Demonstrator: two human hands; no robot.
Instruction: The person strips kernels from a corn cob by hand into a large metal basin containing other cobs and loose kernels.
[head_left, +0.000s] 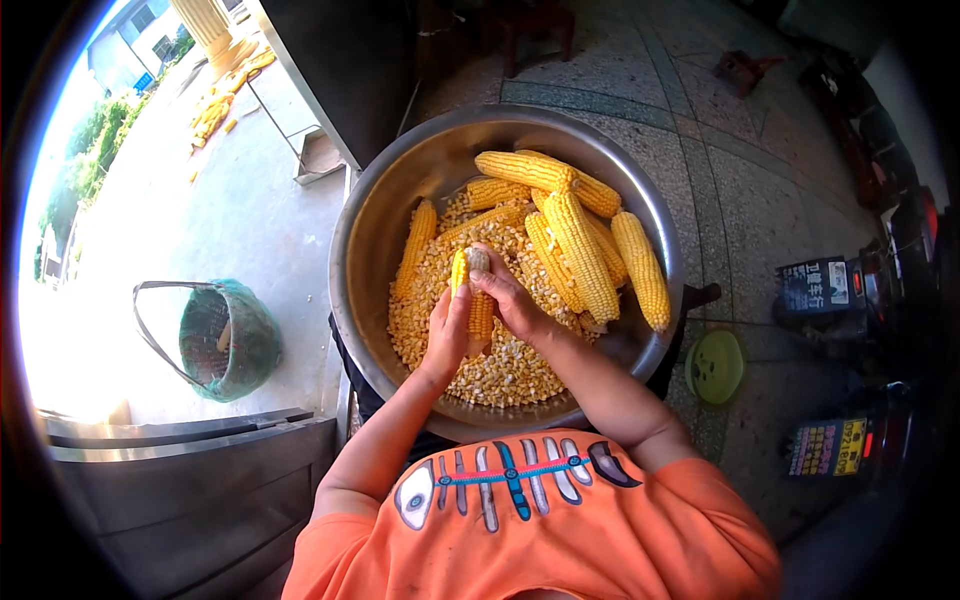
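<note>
A wide metal basin (352, 225) rests before me, over my lap. Loose corn kernels (510, 379) cover much of its bottom. Above them my left hand (448, 326) grips a partly shelled corn ear (460, 271), yellow kernels showing along its side. My right hand (511, 295) is closed on a pale, bare-looking corncob (478, 259), pressed against that ear. Just under the hands is more yellow corn (481, 319); whether it belongs to the held ear is hidden. Several whole corn ears (581, 255) are heaped at the basin's right and far side, and one ear (416, 247) leans at the left wall.
A basket with green netting (229, 341) stands outside, left of the doorway. A metal door (187, 480) is at lower left. More corn ears (217, 105) lie on the ground beyond. On the right are a green plastic basin (715, 366) and vehicles (862, 289) with written mudflaps.
</note>
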